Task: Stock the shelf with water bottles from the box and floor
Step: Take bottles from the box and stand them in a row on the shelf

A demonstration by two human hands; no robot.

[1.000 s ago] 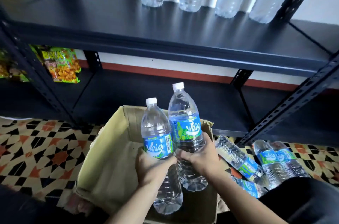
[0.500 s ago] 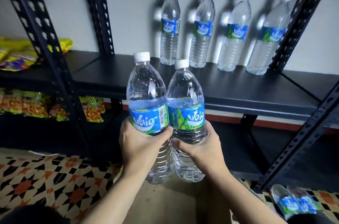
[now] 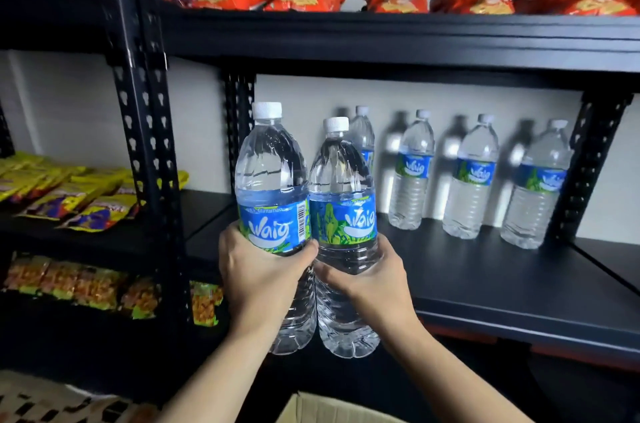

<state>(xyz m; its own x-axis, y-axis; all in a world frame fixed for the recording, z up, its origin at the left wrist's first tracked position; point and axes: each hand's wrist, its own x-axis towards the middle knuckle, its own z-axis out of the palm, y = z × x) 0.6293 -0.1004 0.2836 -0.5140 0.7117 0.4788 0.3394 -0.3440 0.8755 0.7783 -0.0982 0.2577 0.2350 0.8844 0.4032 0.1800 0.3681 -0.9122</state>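
Observation:
My left hand [image 3: 258, 272] grips a clear water bottle [image 3: 272, 180] with a blue label and white cap. My right hand [image 3: 372, 284] grips a second, like bottle [image 3: 341, 187]. Both stand upright and touch side by side, held in the air in front of the black shelf [image 3: 485, 277]. Several more bottles stand in a row at the shelf's back by the wall, such as a bottle [image 3: 412, 173] and another bottle [image 3: 472, 180]; one is partly hidden behind the held pair. The cardboard box [image 3: 332, 408] shows only its rim at the bottom edge.
A black perforated upright [image 3: 145, 131] stands left of the bottles. Red snack packs [image 3: 398, 1] lie on the shelf above. Yellow packs [image 3: 62, 194] and orange packs [image 3: 69, 282] fill the left rack. Patterned floor tiles [image 3: 41, 402] show at bottom left.
Both hands have lifted the two bottles from over the box up to shelf height. My view has risen, so the floor bottles are out of sight and the upper shelf appears.

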